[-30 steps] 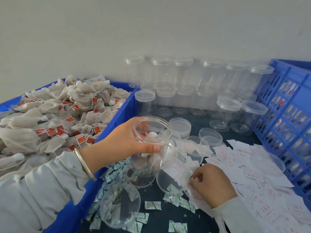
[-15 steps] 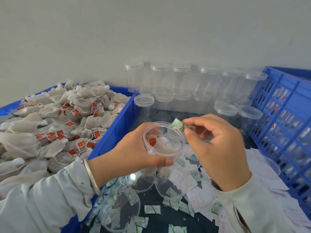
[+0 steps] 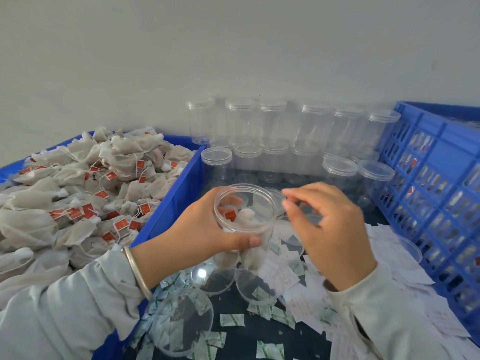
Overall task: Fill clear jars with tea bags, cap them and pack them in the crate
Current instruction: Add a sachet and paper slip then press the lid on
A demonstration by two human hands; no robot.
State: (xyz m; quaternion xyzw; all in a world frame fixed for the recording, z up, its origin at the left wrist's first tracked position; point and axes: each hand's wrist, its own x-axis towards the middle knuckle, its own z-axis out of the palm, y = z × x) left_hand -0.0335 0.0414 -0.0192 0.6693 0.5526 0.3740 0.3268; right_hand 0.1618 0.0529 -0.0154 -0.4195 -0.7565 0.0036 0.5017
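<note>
My left hand [image 3: 197, 229] grips an open clear jar [image 3: 245, 216] above the dark table, tilted toward me. Tea bags with red tags lie inside it. My right hand [image 3: 330, 229] hovers just right of the jar's mouth, fingers spread and holding nothing. A blue bin [image 3: 171, 206] on the left is heaped with tea bags [image 3: 85, 193]. The blue slotted crate [image 3: 428, 193] stands on the right with filled jars behind its wall.
Rows of capped empty jars [image 3: 285, 131] stand stacked against the back wall. Loose clear lids [image 3: 181, 323] lie on the table below my hands. Small green-and-white packets [image 3: 231, 319] and white paper slips [image 3: 389, 281] are scattered across the table.
My right hand picked a small green packet off the table, brought it to the jar's mouth, and now its fingers are spread and empty. The left hand kept holding the jar.
</note>
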